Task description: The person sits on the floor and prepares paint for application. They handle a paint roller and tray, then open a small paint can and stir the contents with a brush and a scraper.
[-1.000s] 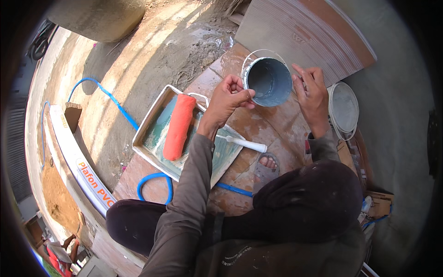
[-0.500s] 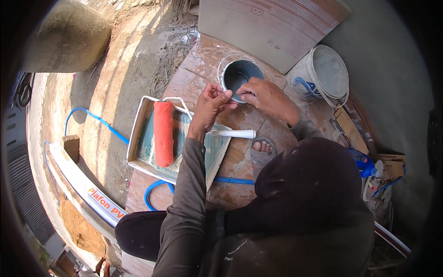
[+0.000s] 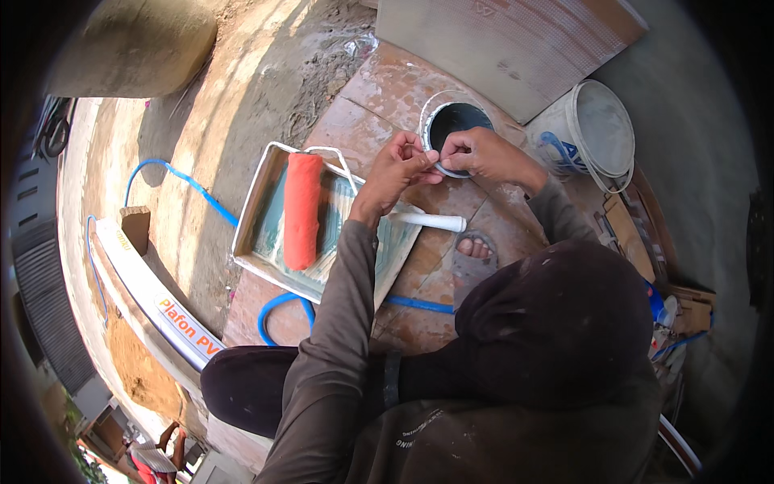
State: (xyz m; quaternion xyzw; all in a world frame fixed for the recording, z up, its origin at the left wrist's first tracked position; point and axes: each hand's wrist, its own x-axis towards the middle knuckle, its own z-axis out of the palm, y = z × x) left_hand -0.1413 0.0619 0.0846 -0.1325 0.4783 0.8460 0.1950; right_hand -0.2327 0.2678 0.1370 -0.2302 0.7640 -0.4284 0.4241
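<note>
A small paint bucket [image 3: 463, 119] with dark grey inside and a thin wire handle stands on the tiles ahead of me. At its near rim, my left hand [image 3: 403, 171] and my right hand [image 3: 493, 158] meet with thumbs and fingers pinched. Whatever is between the fingertips is too small to make out. Left of the hands lies a paint tray [image 3: 266, 216], streaked green and white. Across it rests a paint roller [image 3: 302, 211] with a fluffy orange sleeve; its white handle [image 3: 431, 219] sticks out past my left forearm.
A larger white bucket [image 3: 603, 129] stands at the right, below a leaning tile board [image 3: 508, 48]. A blue hose [image 3: 419, 304] runs under the tray. Wood scraps [image 3: 629, 234] lie by the right wall. A long white panel [image 3: 153, 290] lies at left; another person [image 3: 153, 458] shows at lower left.
The view has shifted, so the buckets and tray sit farther right in the picture. Both hands stay pinched together at the bucket's near rim. More of the other person shows at lower left.
</note>
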